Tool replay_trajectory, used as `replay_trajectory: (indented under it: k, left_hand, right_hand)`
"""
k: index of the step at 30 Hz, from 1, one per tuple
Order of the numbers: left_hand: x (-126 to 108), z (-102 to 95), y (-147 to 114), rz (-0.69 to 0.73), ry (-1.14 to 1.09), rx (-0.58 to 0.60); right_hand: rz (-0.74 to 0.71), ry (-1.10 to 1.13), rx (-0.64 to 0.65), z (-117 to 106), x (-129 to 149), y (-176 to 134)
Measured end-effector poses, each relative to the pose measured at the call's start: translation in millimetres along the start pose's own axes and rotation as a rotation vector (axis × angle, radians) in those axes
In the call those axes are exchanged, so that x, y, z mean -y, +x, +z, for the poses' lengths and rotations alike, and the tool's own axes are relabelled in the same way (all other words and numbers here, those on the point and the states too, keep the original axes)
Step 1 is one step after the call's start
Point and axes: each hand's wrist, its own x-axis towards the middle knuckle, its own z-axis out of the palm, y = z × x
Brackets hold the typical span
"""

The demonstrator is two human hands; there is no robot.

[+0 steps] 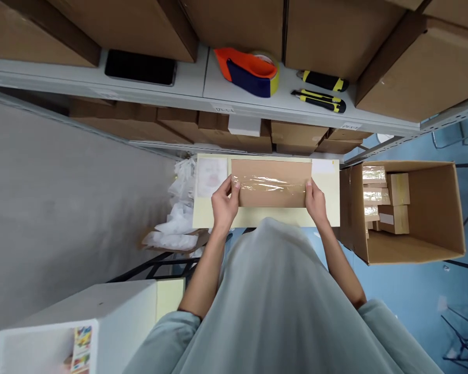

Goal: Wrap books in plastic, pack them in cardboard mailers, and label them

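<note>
A flat brown cardboard box [272,198] with a strip of shiny clear tape along its middle is held level over a pale yellow table [265,217]. My left hand [225,203] grips its left edge, thumb on top. On the opposite edge, my right hand [315,201] has its thumb on the top face and the fingers curled at the side. The box's underside and the fingertips below it are hidden. One white sheet [211,176] lies left of the box, and a white label [323,166] shows at its right.
To the right stands an open carton [437,208] with several taped boxes inside. The shelf ahead [191,85] bears a phone [140,67], a tape dispenser [249,72], two utility knives [322,91] and large cartons. White packing material [179,218] is piled at left. A white bin [97,317] stands lower left.
</note>
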Motion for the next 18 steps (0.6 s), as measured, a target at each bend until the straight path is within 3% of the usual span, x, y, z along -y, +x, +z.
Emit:
replay_trajectory:
  k: [3,7,13,18]
  left_hand:
    - [0.9,-18.7,-18.3,0.052,-0.004,-0.030]
    - [39.7,-28.1,-34.0,-0.029,0.018,-0.056]
    - [120.4,-8.6,-35.0,-0.217,-0.032,0.005]
    - [154.7,-8.4,-23.1,-0.303,0.016,0.084]
  right_hand:
    - [-0.172,0.058,-0.089,-15.9,5.4,-22.1]
    - [-0.182,0.108,-0.029,-10.8,-18.2,-43.8]
    - [0.007,0.308,0.184,38.8,-92.5,-49.0]
    - [0.210,0.272,0.208,61.9,-124.3,-37.2]
